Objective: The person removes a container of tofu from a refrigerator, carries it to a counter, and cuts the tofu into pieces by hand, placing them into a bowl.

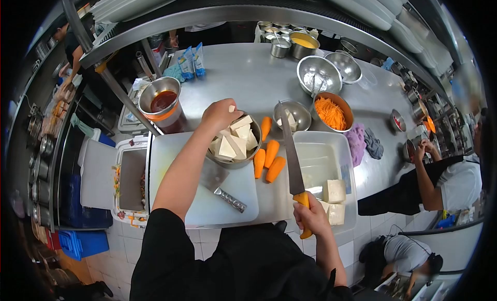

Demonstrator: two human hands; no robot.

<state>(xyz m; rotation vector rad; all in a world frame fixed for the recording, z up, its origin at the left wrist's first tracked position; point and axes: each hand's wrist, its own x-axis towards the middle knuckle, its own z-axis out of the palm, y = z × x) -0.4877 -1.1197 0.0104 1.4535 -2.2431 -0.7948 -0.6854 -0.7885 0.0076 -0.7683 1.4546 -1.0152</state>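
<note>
A metal pot [254, 157] full of white tofu pieces [232, 146] stands on the white cutting board [243, 208]. My left hand [220, 114] is closed at the pot's far left rim, its fingers curled; whether it grips the rim or a piece of tofu is hidden. In my right hand [312, 214] is a long knife [294, 163], gripped by its yellow handle, blade pointing away from me. Under the knife is a clear plastic tub [350, 163] with tofu blocks [335, 191] in liquid. A cleaver [220, 184] lies on the board, near the pot.
Several peeled carrots [272, 153] lie between pot and tub. Beyond are a small bowl [303, 110], a pot of shredded carrot [331, 113] and a container of red sauce [164, 100]. An overhead shelf [207, 15] spans the far side. A co-worker [440, 184] stands at right.
</note>
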